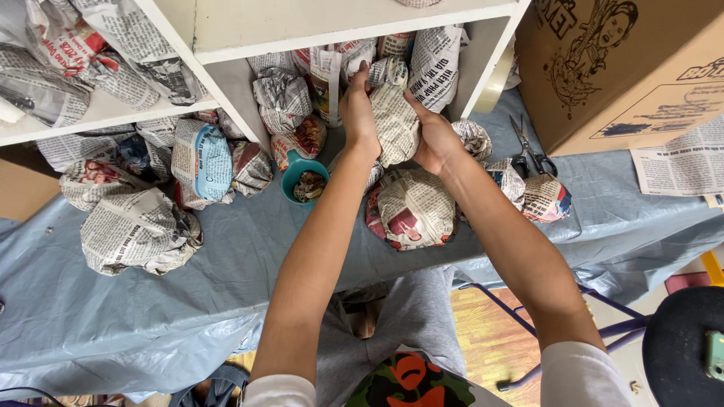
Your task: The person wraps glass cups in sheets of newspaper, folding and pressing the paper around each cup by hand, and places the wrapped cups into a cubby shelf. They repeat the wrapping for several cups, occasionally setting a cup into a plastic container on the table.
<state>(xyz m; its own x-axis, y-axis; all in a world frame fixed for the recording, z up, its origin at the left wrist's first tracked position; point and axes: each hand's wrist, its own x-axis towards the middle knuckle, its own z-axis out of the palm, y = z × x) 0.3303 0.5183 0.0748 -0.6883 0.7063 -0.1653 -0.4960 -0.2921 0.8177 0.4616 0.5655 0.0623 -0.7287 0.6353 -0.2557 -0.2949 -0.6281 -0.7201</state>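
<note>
While both hands, left (359, 113) and right (435, 139), clasp a wrapped bundle (396, 120) at the shelf (332, 22) mouth, many bundles already sit inside, with several more (411, 211) on the cloth (226, 301) below, unshelved.

A big brown cardboard box (626, 68) with dark printed drawings stands at the bench's far right; newspaper-wrapped bundles (139, 230), perhaps packages, crowd around.
</note>
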